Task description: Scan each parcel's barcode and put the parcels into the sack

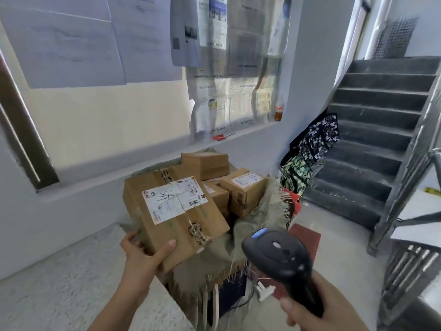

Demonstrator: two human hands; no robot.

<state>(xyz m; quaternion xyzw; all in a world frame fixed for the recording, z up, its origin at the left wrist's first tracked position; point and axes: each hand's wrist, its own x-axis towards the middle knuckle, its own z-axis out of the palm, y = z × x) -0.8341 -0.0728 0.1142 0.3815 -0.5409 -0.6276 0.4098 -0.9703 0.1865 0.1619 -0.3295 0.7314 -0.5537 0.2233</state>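
In the lower centre of the frame the left hand (143,252) grips the near corner of a cardboard parcel (202,218), with the thumb laid on the top face and the fingers round the side. The box tilts up so that its white shipping label (175,201) faces the camera. That tilt looks chosen to present the barcodes, printed along the label's right edge, to the scanner (276,256).

At lower right the right hand (307,316) is wrapped round the scanner's handle. The scanner's head is aimed up and left toward the label, apart from the box.

The parcel hangs just over the near lip of the burlap sack (269,206), whose frayed mouth is folded open in the middle of the frame. At least 3 other boxes (243,189) already sit inside. Held there, the parcel would need only a short drop once it reads. I judge the step in hand to be the scan; whether it has registered cannot be told.
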